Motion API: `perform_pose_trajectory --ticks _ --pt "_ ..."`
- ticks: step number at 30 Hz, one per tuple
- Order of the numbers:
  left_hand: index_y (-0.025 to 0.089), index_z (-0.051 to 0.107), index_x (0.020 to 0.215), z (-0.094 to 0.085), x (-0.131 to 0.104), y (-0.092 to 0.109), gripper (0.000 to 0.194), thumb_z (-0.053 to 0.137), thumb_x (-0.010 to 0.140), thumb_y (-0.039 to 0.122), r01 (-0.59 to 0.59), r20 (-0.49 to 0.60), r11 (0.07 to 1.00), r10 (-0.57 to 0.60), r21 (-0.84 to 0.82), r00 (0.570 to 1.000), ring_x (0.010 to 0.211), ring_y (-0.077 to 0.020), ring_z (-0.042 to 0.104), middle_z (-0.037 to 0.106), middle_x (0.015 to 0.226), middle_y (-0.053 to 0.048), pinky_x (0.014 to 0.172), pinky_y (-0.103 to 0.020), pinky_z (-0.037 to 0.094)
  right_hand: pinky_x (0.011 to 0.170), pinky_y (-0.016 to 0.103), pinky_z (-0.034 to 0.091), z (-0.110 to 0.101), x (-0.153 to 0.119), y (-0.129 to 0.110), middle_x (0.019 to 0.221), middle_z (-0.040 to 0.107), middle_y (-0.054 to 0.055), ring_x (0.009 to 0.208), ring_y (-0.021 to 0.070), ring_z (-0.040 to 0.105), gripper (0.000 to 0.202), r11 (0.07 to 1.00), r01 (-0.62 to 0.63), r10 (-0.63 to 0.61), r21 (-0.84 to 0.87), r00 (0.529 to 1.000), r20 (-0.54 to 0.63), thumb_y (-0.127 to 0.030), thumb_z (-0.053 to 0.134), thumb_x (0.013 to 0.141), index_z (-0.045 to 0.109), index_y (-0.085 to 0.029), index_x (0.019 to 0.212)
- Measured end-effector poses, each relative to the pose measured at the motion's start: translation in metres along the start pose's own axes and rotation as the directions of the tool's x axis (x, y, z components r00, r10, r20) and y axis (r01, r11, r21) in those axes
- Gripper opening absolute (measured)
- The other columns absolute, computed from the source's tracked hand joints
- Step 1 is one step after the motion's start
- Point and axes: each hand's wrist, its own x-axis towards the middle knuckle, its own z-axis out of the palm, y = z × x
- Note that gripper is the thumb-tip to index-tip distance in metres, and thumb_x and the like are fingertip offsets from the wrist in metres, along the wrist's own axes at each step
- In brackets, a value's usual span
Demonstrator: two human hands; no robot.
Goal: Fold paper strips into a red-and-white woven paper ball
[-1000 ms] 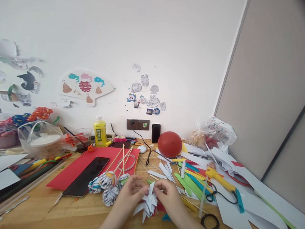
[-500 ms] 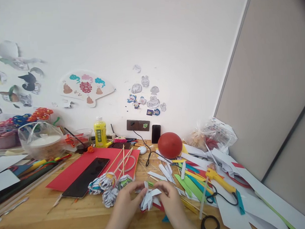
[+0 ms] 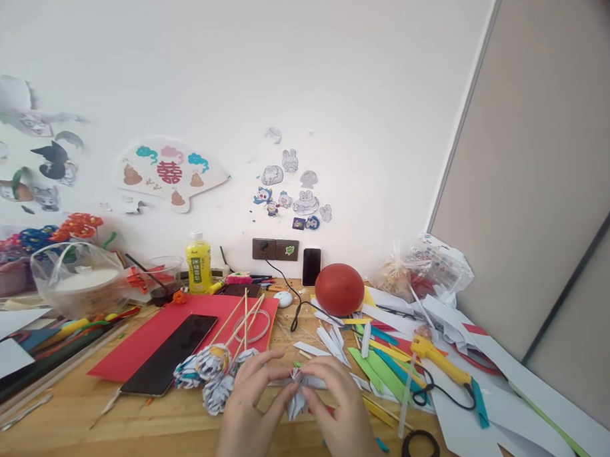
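Between my two hands, low in the middle of the head view, is a small white folded paper flower (image 3: 296, 403). Thumb and fingers of my left hand (image 3: 255, 400) pinch it from the left. From the right, my right hand (image 3: 333, 397) closes on the same piece with fingertips and thumb. Part of the paper is hidden behind the fingers. Just left of my left hand lie several finished-looking paper flowers (image 3: 218, 395) on wooden sticks (image 3: 247, 320), their heads toward me.
A red sheet (image 3: 153, 327) bears a dark tablet (image 3: 172, 356). Paper strips (image 3: 370, 373), a yellow glue gun (image 3: 439, 359) and black scissor handles (image 3: 420, 448) lie to the right. A red balloon (image 3: 340, 289), a phone (image 3: 311, 267) and a yellow bottle (image 3: 199, 264) stand near the wall.
My hands have drawn closer together around the paper flower. Its spread petals are now gathered narrower and more upright between my fingertips. The view has shifted slightly.
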Motion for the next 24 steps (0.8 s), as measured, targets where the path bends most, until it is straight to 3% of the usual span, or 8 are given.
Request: perform_pose_trajectory --ticks 3,8,16,24 --pt "0.026 0.070 0.075 0.000 -0.002 -0.003 0.007 0.065 0.071 0.028 -0.061 -0.013 0.997 0.061 0.043 0.998 0.095 -0.0289 0.059 0.067 0.096 -0.008 0.084 -0.044 0.046 0.074 0.030 0.049 -0.002 0.000 0.001 0.089 0.066 0.005 0.084 0.0190 0.061 0.020 0.997 0.059 -0.059 -0.044 0.998 0.001 -0.011 0.053 0.081 0.062 -0.024 0.093" --pt "0.024 0.066 0.073 0.000 0.000 -0.004 0.003 0.063 0.073 0.024 -0.164 -0.024 0.983 0.167 0.080 0.986 0.091 -0.0259 0.060 0.070 0.084 -0.006 0.079 -0.037 0.047 0.079 0.032 0.049 -0.005 0.000 0.003 0.097 0.067 0.004 0.088 0.0185 0.061 0.034 0.972 0.207 -0.205 -0.114 0.978 0.034 -0.007 0.050 0.082 0.059 -0.027 0.108" --pt "0.025 0.059 0.072 -0.005 0.004 0.005 0.008 0.059 0.076 0.018 -0.292 0.074 0.948 0.284 0.128 0.956 0.086 -0.0235 0.060 0.068 0.072 -0.002 0.080 -0.035 0.043 0.084 0.035 0.046 -0.004 0.002 -0.001 0.100 0.065 0.005 0.094 0.0202 0.058 0.031 0.983 0.178 -0.175 -0.044 0.983 0.063 -0.012 0.053 0.083 0.058 -0.027 0.109" --pt "0.024 0.060 0.077 -0.006 0.004 0.010 0.015 0.058 0.075 0.009 -0.458 0.074 0.885 0.453 0.078 0.888 0.081 -0.0202 0.059 0.067 0.077 -0.002 0.078 -0.032 0.042 0.073 0.032 0.043 -0.011 0.008 -0.003 0.082 0.059 0.003 0.081 0.0194 0.053 0.002 0.994 0.107 -0.105 -0.022 0.993 0.058 -0.024 0.058 0.083 0.056 -0.022 0.084"
